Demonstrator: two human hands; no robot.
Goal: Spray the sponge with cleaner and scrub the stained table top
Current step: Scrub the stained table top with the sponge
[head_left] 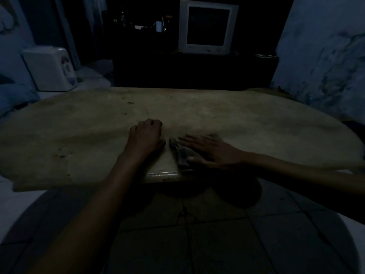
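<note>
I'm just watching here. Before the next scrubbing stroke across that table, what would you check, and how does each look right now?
1. Right hand flat on the sponge: ok.
2. Left hand resting on the table top, fingers curled, holding nothing: ok.
3. Sponge fully on the table: not ok, it lies at the near edge.
4. Sponge wet with cleaner: cannot tell, too dark.
5. Stains left to scrub: ok, dark specks remain on the left.
6. Cleaner bottle in reach: cannot tell, none in view.

— On the table point(79, 123), near its front edge: cloth point(182, 155) under the right hand point(211, 150), left hand point(145, 134) just left of it.
— Behind the table: monitor point(207, 26); appliance point(50, 69) behind-left.
</note>
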